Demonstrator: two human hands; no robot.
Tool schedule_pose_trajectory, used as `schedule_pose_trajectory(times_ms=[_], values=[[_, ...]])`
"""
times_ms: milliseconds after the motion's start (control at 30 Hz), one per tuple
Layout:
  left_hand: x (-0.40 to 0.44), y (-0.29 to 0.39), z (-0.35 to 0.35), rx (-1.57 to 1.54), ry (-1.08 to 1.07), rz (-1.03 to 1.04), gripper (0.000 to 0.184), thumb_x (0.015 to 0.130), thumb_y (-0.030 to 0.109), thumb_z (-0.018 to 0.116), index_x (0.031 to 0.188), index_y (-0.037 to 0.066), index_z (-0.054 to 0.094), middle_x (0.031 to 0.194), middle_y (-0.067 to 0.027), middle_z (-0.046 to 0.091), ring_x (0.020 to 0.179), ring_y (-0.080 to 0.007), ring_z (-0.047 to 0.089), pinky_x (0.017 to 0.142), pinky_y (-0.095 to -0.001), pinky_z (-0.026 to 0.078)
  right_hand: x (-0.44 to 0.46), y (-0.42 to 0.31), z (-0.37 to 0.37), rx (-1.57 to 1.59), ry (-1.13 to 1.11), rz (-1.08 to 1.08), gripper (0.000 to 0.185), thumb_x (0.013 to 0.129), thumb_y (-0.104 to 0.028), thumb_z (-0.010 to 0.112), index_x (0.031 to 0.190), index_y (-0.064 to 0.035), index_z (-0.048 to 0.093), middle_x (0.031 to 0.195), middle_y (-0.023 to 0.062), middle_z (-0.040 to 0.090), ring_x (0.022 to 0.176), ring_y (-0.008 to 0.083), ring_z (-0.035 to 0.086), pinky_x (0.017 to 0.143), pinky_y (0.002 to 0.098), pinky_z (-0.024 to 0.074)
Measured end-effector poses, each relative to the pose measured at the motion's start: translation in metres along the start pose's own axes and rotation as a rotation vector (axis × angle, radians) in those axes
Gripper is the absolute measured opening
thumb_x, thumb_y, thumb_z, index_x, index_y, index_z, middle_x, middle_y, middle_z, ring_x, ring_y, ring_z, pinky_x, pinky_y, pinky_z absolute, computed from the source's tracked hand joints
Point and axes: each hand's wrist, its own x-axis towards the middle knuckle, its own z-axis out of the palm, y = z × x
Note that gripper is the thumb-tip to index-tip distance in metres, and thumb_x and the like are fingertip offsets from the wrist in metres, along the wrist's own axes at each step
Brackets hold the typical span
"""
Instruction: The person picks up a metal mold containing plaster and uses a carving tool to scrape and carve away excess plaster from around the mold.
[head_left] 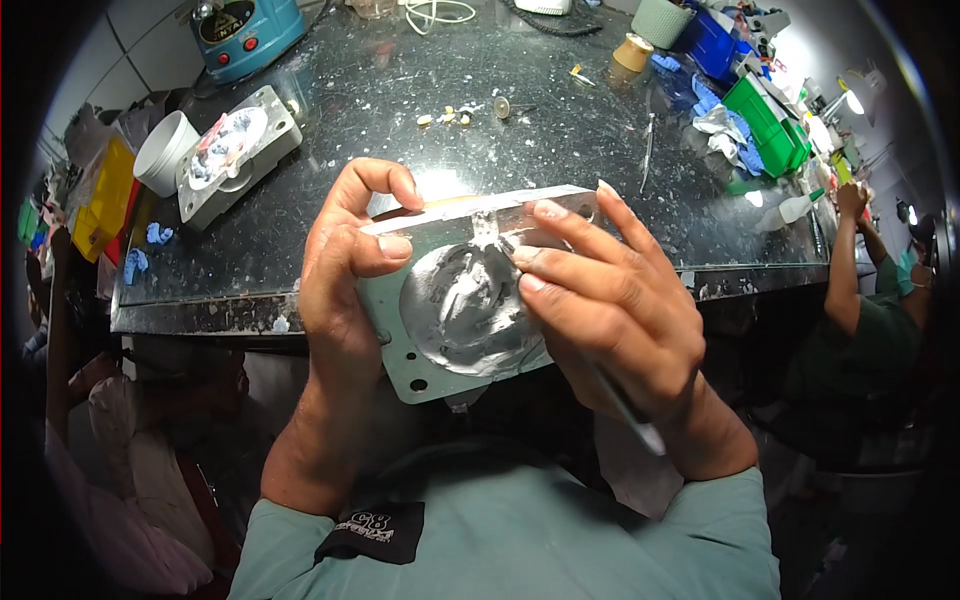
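Close to my body, above the table's front edge, I hold a square metal mould half [403, 360] with corner holes, tilted up. Its round recess carries a shiny grey, uneven filling [465, 300]. My left hand [345, 235] grips the mould's left side, thumb on the face and index finger curled over the top edge. In my right hand [620, 300] is a slim metal hand tool [628, 408], its blunt end pointing down toward me. Its working end is mostly hidden by my fingers, near the notch at the top of the filling. My right fingers also touch the mould's upper edge.
A second metal mould half [285, 130] with whitish and pink filling lies at left beside a white cup [165, 155]. A blue machine [245, 40] stands behind. Small pale pieces [460, 117] and a round-headed bit [502, 107] lie mid-table. Green bin [765, 125] and another person [870, 290] are right.
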Motion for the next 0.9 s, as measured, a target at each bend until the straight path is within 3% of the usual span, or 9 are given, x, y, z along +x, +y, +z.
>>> schedule_pose_trajectory(times_ms=[67, 167, 300, 333, 433, 533, 667, 900], values=[[0.0, 0.0, 0.002, -0.019, -0.001, -0.013, 0.037, 0.08, 0.019, 0.057, 0.111, 0.0, 0.051, 0.094, -0.0101, 0.059, 0.082, -0.0137, 0.058, 0.075, -0.0249, 0.049, -0.005, 0.002, 0.004, -0.061, 0.0, -0.061, 0.013, 0.091, -0.006, 0.075, 0.103, -0.0059, 0.071, 0.114, 0.0094, 0.074, 0.119, 0.032, 0.072, 0.112, 0.0613, 0.0463], [-0.001, 0.001, 0.006, -0.058, 0.001, -0.016, 0.036, 0.081, 0.019, 0.056, 0.111, -0.001, 0.051, 0.094, -0.0096, 0.059, 0.082, -0.0137, 0.059, 0.075, -0.0253, 0.05, -0.013, 0.005, 0.012, 0.083, 0.092, -0.002, 0.019, 0.095, -0.004, 0.074, 0.111, -0.0047, 0.063, 0.113, 0.0163, 0.074, 0.119, 0.0384, 0.071, 0.118, 0.0611, 0.0405], [-0.002, 0.0, 0.004, -0.013, 0.005, 0.035, 0.032, 0.084, 0.017, 0.053, 0.109, -0.002, 0.053, 0.103, -0.0095, 0.056, 0.086, -0.0138, 0.059, 0.079, -0.0256, 0.05, -0.013, 0.001, 0.019, 0.145, 0.161, 0.059, 0.02, 0.097, -0.004, 0.073, 0.112, -0.0049, 0.06, 0.113, 0.017, 0.074, 0.118, 0.0405, 0.071, 0.119, 0.0617, 0.0379], [-0.001, -0.001, 0.003, -0.008, 0.003, 0.048, 0.031, 0.084, 0.016, 0.053, 0.108, -0.002, 0.053, 0.105, -0.0095, 0.055, 0.087, -0.0139, 0.059, 0.08, -0.0256, 0.05, -0.015, 0.003, 0.023, 0.13, 0.183, 0.057, 0.026, 0.089, -0.003, 0.08, 0.111, -0.0072, 0.067, 0.112, 0.0097, 0.076, 0.118, 0.0324, 0.073, 0.12, 0.0585, 0.0386], [-0.001, -0.005, 0.0, -0.014, 0.005, 0.067, 0.027, 0.086, 0.015, 0.051, 0.106, -0.003, 0.055, 0.112, -0.0093, 0.052, 0.091, -0.0142, 0.058, 0.082, -0.0256, 0.05, -0.013, 0.008, 0.022, 0.087, 0.184, 0.033, 0.025, 0.09, -0.002, 0.079, 0.111, -0.0062, 0.066, 0.113, 0.012, 0.076, 0.117, 0.0326, 0.073, 0.121, 0.0575, 0.0377], [0.001, -0.008, -0.004, 0.044, -0.01, 0.123, 0.024, 0.087, 0.014, 0.051, 0.102, -0.004, 0.056, 0.114, -0.0099, 0.051, 0.093, -0.0144, 0.058, 0.084, -0.0258, 0.05, -0.02, 0.009, 0.018, 0.244, 0.355, 0.082, 0.021, 0.098, -0.002, 0.069, 0.116, -0.0045, 0.058, 0.115, 0.0184, 0.072, 0.113, 0.0322, 0.073, 0.124, 0.0568, 0.0332], [-0.001, -0.007, -0.005, -0.064, -0.008, 0.056, 0.021, 0.089, 0.014, 0.05, 0.098, -0.004, 0.057, 0.115, -0.0104, 0.051, 0.096, -0.0142, 0.059, 0.087, -0.026, 0.051, -0.031, 0.002, 0.019, 0.358, 0.42, 0.243, 0.015, 0.102, -0.005, 0.064, 0.116, -0.004, 0.056, 0.117, 0.0194, 0.072, 0.116, 0.031, 0.072, 0.123, 0.0563, 0.0333], [0.001, -0.011, -0.01, -0.118, 0.014, 0.04, 0.019, 0.094, 0.008, 0.044, 0.103, -0.004, 0.056, 0.115, -0.0103, 0.053, 0.094, -0.0137, 0.06, 0.087, -0.027, 0.053, -0.042, 0.002, 0.03, 0.486, 0.603, 0.336, 0.016, 0.099, -0.006, 0.068, 0.113, 0.001, 0.065, 0.11, 0.02, 0.076, 0.113, 0.0286, 0.073, 0.12, 0.0575, 0.0366]])
